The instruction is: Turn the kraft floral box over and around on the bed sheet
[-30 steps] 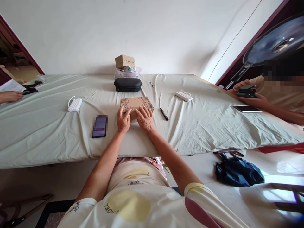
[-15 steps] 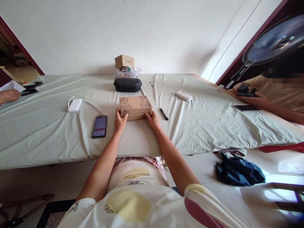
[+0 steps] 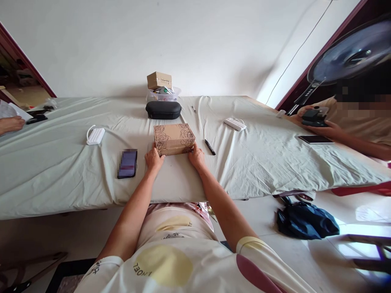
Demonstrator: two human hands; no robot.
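Note:
A brown cardboard box point(image 3: 174, 138) with dark rose drawings lies closed on the cloth in front of me. My left hand point(image 3: 154, 159) is closed at its near left corner, thumb against the front face and fingers curled by the left side. At the near right corner, my right hand point(image 3: 196, 156) grips the box the same way. The fingertips of both hands are partly hidden. A black marker point(image 3: 209, 147) lies just right of the box, and a phone point(image 3: 127, 163) with a lit screen lies left of my left hand.
Behind the box sit a black hard case point(image 3: 163, 110) and a clear plastic tub point(image 3: 165, 95) with a small carton point(image 3: 159, 80) on top. White power banks point(image 3: 96, 136) lie to either side. A person's hands point(image 3: 317, 126) hold a dark device at right; another hand point(image 3: 12, 123) shows at left.
Both hands have slid slightly lower on the box's near corners, and the left fingers have drawn back from its left side. The box stays in place.

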